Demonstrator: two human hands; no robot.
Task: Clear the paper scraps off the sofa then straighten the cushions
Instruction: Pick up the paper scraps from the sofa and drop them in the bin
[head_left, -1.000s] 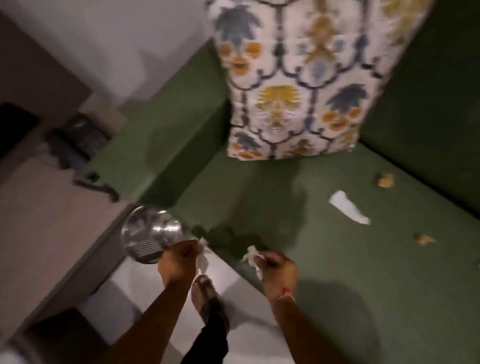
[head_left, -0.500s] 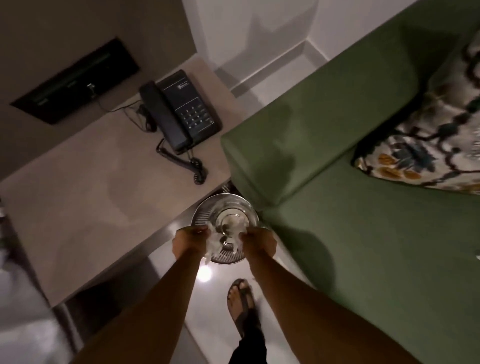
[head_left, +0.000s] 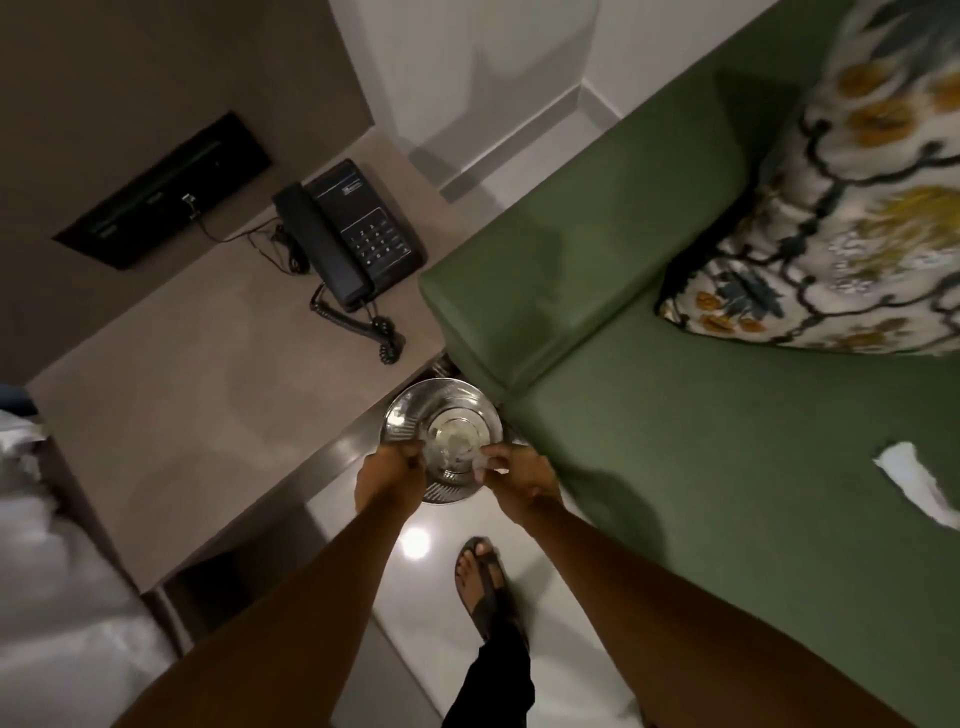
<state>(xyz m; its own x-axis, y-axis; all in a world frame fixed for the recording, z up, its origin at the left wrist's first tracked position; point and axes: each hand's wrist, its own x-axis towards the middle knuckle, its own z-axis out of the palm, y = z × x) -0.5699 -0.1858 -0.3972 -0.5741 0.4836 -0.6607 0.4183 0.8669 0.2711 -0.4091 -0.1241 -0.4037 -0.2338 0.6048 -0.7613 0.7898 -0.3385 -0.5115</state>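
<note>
Both hands hover over a round steel bin (head_left: 405, 415) on the floor beside the green sofa (head_left: 727, 467). My left hand (head_left: 389, 475) is at the bin's near-left rim with its fingers curled and no paper showing in it. At the near-right rim, my right hand (head_left: 522, 480) pinches a small pale paper scrap (head_left: 482, 462). Pale scraps (head_left: 452, 441) lie at the bottom of the bin. One white paper scrap (head_left: 914, 480) remains on the sofa seat at the right. A floral cushion (head_left: 841, 234) leans in the sofa's corner.
A black telephone (head_left: 348, 239) with a coiled cord sits on the beige side table (head_left: 182, 405) left of the bin. My sandalled foot (head_left: 483, 587) stands on the glossy white floor. White bedding (head_left: 47, 597) fills the lower left. The sofa arm (head_left: 571, 249) rises right behind the bin.
I turned from the sofa seat to the bin and brought both hands over it. The white scraps held between the hands half a second ago have mostly dropped into the bin.
</note>
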